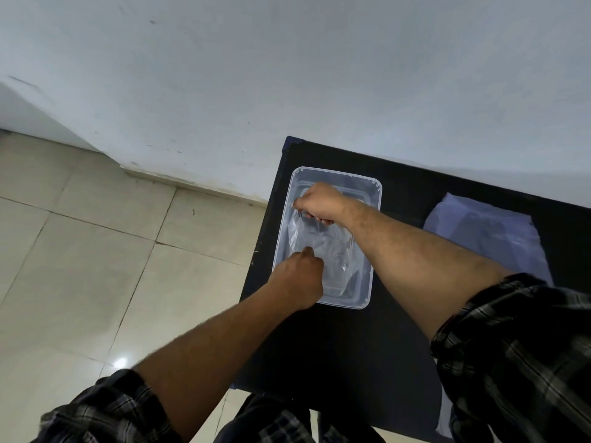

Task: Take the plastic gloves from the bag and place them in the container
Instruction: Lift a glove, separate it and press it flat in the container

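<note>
A clear rectangular plastic container (375, 219) sits near the left end of the black table (345, 340). Thin transparent plastic gloves (323, 247) lie crumpled inside it. My right hand (319, 201) reaches across into the far part of the container and pinches the upper edge of the gloves. My left hand (299, 279) is over the near left corner, fingers curled down onto the gloves' lower edge. The pale translucent bag (486, 235) lies flat on the table to the right of the container, partly behind my right forearm.
The table stands against a white wall (287, 75). Its left edge drops to a beige tiled floor (96, 251). Bare black tabletop shows between the container and my body. My checked sleeves fill the lower corners.
</note>
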